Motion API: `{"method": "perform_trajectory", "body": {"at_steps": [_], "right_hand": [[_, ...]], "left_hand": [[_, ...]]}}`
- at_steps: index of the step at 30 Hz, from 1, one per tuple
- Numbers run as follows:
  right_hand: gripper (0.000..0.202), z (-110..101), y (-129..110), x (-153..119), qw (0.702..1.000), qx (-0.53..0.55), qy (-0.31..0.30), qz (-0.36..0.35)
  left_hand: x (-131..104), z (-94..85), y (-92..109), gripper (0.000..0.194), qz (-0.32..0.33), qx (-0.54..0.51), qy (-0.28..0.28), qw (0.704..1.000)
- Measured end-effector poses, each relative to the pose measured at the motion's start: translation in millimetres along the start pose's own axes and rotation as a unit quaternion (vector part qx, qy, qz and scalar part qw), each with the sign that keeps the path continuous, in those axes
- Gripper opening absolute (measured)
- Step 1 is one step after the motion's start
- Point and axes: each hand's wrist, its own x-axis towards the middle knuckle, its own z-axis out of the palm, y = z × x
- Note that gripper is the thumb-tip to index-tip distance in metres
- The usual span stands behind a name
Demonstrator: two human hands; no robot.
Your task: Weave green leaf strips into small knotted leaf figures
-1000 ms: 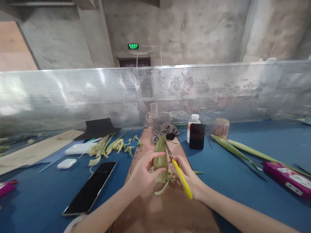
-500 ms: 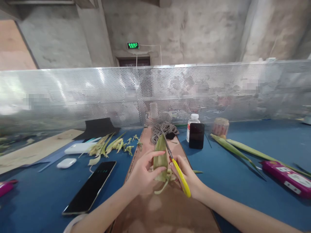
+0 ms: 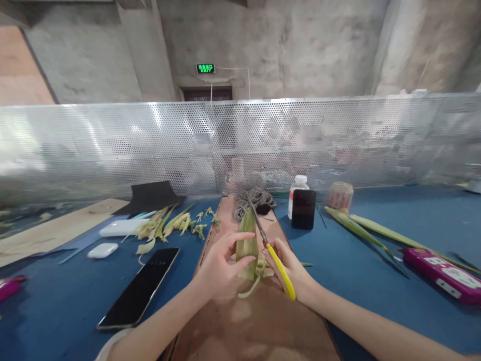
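Note:
My left hand (image 3: 229, 258) pinches a broad green leaf (image 3: 247, 245) between thumb and fingers, its tip pointing away from me. In my right hand (image 3: 287, 260) is a pair of scissors with yellow handles (image 3: 280, 268); the blades run along the leaf's right edge, near its tip. Whether the blades are parted I cannot tell. A thin curled leaf strip (image 3: 251, 287) hangs below the leaf, over the brown board (image 3: 240, 331). Part of the right hand's fingers is hidden behind the handles.
Grey cord (image 3: 259, 198) lies at the board's far end. Leftward are a large phone (image 3: 141, 288), a white case (image 3: 102, 250) and leaf scraps (image 3: 184, 223). Rightward stand a dark phone (image 3: 303, 209), a white bottle (image 3: 299, 183) and a jar (image 3: 340, 196), near long leaves (image 3: 363, 230) and a purple packet (image 3: 441, 273).
Both hands, the leaf and the scissors keep almost the same pose. The whole view has shifted very slightly.

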Motion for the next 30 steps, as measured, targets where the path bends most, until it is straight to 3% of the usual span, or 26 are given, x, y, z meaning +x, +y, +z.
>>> {"method": "perform_trajectory", "body": {"at_steps": [22, 30], "right_hand": [[0.031, -0.8, -3.7, -1.5, 1.0, -0.01, -0.002, -0.001], [0.028, -6.0, 1.1, 4.8, 0.997, -0.044, 0.0, -0.063]], "left_hand": [[0.7, -2.9, 3.2, 0.033, 0.011, 0.064, -0.008, 0.998], [0.6, -4.0, 3.9, 0.033, 0.019, 0.077, -0.013, 0.997]]}}
